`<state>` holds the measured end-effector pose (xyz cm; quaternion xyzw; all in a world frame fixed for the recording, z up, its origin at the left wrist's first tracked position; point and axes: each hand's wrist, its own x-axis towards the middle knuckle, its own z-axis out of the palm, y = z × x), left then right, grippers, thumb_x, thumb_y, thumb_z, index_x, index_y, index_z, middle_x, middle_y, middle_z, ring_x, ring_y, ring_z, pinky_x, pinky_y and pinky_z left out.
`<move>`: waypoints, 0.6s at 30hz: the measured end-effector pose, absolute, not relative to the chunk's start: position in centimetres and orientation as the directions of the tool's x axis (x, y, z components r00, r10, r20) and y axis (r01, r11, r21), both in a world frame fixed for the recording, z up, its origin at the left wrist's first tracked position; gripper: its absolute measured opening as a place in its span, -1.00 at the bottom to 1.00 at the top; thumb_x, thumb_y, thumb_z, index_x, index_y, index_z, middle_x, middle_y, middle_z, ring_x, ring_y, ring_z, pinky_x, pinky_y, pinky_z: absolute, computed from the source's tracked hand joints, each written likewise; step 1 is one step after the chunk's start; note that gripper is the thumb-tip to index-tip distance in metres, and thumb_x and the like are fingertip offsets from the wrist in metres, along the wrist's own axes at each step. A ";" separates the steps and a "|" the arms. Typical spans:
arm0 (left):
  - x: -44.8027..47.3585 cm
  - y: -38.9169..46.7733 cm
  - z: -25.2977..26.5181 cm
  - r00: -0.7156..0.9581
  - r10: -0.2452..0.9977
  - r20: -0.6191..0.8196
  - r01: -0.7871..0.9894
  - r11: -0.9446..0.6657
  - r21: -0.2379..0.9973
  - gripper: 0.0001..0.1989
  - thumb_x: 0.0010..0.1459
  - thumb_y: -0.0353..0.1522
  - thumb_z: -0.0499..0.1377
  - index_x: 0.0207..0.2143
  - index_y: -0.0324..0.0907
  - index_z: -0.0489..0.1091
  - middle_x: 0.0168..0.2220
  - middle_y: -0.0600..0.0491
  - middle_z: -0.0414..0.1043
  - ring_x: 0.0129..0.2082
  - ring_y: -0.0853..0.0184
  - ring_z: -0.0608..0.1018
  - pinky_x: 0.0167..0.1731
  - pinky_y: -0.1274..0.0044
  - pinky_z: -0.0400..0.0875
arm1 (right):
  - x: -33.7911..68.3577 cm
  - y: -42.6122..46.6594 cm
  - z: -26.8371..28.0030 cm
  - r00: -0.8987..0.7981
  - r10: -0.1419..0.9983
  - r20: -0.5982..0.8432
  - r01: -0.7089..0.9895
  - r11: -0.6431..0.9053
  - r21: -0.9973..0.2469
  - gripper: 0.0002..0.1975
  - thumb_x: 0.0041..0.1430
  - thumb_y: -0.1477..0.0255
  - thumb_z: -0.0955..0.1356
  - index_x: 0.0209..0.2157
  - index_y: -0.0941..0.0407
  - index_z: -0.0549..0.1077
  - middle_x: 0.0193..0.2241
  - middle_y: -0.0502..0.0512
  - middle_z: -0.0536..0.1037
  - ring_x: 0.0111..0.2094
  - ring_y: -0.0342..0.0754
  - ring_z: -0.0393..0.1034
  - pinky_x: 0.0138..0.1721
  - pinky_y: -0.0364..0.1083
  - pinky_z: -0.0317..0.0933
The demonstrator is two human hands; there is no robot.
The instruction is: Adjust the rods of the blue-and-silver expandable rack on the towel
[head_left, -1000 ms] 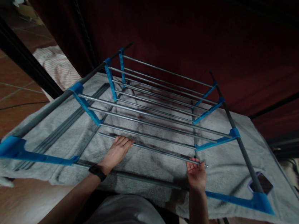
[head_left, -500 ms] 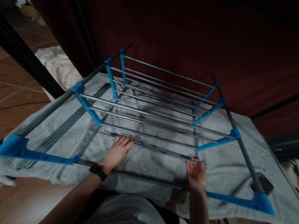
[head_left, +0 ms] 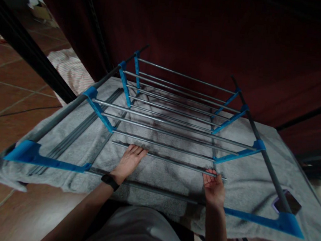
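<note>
A thin grey metal rod [head_left: 173, 161] lies crosswise in front of me, inside the frame of a rack [head_left: 159, 129] made of grey tubes and blue plastic brackets. My left hand [head_left: 131, 159] is closed over the rod toward its left end, palm down. Near the rod's right end, my right hand [head_left: 213, 184] grips it from below with the palm turned up. The rod's right tip sticks out past those fingers. Several similar rods span the brackets farther back. A front blue bracket [head_left: 270, 221] stands to the right of my right hand.
A grey towel [head_left: 63, 183] covers the table under the rack. Several loose grey tubes [head_left: 81, 130] lie at the left. A phone [head_left: 291, 203] rests near the right front tube. Dark red curtain [head_left: 193, 31] hangs behind, and black poles stand at both sides.
The whole view has shifted slightly, so the rack appears farther right. Both hands keep their grip on the rod, with little movement relative to the rack.
</note>
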<state>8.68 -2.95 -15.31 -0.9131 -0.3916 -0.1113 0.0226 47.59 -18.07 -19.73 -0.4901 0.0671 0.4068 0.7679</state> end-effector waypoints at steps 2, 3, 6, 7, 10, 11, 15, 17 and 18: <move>8.7 -3.0 -15.2 0.667 0.711 0.221 0.720 -0.692 0.051 -0.71 0.42 -0.42 0.02 0.07 -0.12 0.46 -0.14 -0.02 0.55 -0.07 0.17 0.52 0.11 0.29 0.30 | 47.5 -18.1 -19.6 0.661 0.552 -0.509 -0.690 0.180 -0.701 -0.77 0.36 0.24 0.35 -0.27 0.08 0.56 -0.29 0.00 0.65 -0.20 -0.13 0.60 -0.03 -0.09 0.49; 8.7 -3.0 -15.1 0.667 0.713 0.219 0.721 -0.691 0.053 -0.71 0.43 -0.41 0.01 0.06 -0.12 0.46 -0.14 -0.02 0.55 -0.07 0.17 0.52 0.11 0.29 0.30 | 47.5 -18.1 -19.6 0.660 0.552 -0.509 -0.690 0.176 -0.702 -0.79 0.34 0.25 0.36 -0.27 0.07 0.56 -0.30 -0.01 0.65 -0.20 -0.13 0.60 -0.03 -0.09 0.49; 8.8 -3.0 -15.0 0.671 0.713 0.202 0.720 -0.692 0.054 -0.72 0.41 -0.43 0.01 0.05 -0.12 0.45 -0.14 -0.01 0.55 -0.07 0.17 0.51 0.11 0.30 0.30 | 47.6 -18.1 -19.6 0.648 0.568 -0.507 -0.692 0.160 -0.704 -0.90 0.23 0.34 0.43 -0.29 0.07 0.55 -0.32 -0.05 0.64 -0.22 -0.15 0.58 -0.04 -0.11 0.49; 8.9 -3.0 -14.9 0.672 0.714 0.196 0.719 -0.693 0.055 -0.72 0.40 -0.45 0.02 0.04 -0.12 0.45 -0.14 -0.01 0.55 -0.07 0.17 0.51 0.11 0.30 0.30 | 47.6 -18.1 -19.6 0.645 0.572 -0.506 -0.691 0.153 -0.707 -0.94 0.19 0.39 0.44 -0.29 0.07 0.55 -0.33 -0.06 0.64 -0.23 -0.15 0.58 -0.05 -0.12 0.49; 9.0 -3.1 -14.7 0.669 0.722 0.175 0.724 -0.686 0.066 -0.72 0.37 -0.49 0.02 -0.02 -0.12 0.45 -0.16 -0.02 0.54 -0.07 0.16 0.51 0.09 0.29 0.31 | 47.7 -18.1 -19.7 0.650 0.580 -0.490 -0.668 0.130 -0.733 -0.92 0.09 0.48 0.43 -0.31 0.07 0.54 -0.34 -0.05 0.64 -0.26 -0.14 0.58 -0.11 -0.12 0.49; 9.1 -3.2 -14.6 0.666 0.726 0.170 0.727 -0.683 0.071 -0.72 0.36 -0.50 0.01 -0.03 -0.11 0.45 -0.16 -0.03 0.54 -0.07 0.16 0.51 0.09 0.28 0.31 | 47.7 -18.1 -19.8 0.655 0.584 -0.480 -0.657 0.126 -0.743 -0.90 0.07 0.49 0.42 -0.32 0.06 0.54 -0.34 -0.05 0.65 -0.27 -0.13 0.58 -0.12 -0.11 0.50; 9.3 -3.3 -14.1 0.663 0.732 0.158 0.730 -0.679 0.078 -0.72 0.37 -0.50 -0.02 -0.06 -0.11 0.45 -0.19 -0.03 0.53 -0.08 0.16 0.50 0.08 0.28 0.31 | 47.7 -18.2 -19.9 0.657 0.597 -0.461 -0.641 0.120 -0.758 -0.84 -0.01 0.51 0.39 -0.33 0.04 0.53 -0.35 -0.04 0.65 -0.26 -0.11 0.59 -0.12 -0.07 0.51; 9.4 -3.3 -14.0 0.665 0.731 0.152 0.730 -0.679 0.078 -0.72 0.37 -0.50 -0.02 -0.08 -0.13 0.45 -0.19 -0.02 0.53 -0.09 0.16 0.50 0.08 0.29 0.31 | 47.8 -18.2 -20.0 0.652 0.598 -0.466 -0.645 0.115 -0.755 -0.84 -0.02 0.51 0.39 -0.34 0.03 0.54 -0.35 -0.04 0.65 -0.26 -0.11 0.59 -0.13 -0.07 0.51; 9.4 -3.4 -13.9 0.666 0.731 0.150 0.729 -0.680 0.076 -0.72 0.36 -0.51 -0.02 -0.08 -0.14 0.46 -0.19 -0.02 0.52 -0.09 0.16 0.51 0.08 0.29 0.31 | 47.8 -18.1 -20.0 0.652 0.596 -0.470 -0.646 0.113 -0.755 -0.84 -0.02 0.52 0.39 -0.35 0.03 0.53 -0.35 -0.05 0.65 -0.27 -0.12 0.58 -0.14 -0.08 0.52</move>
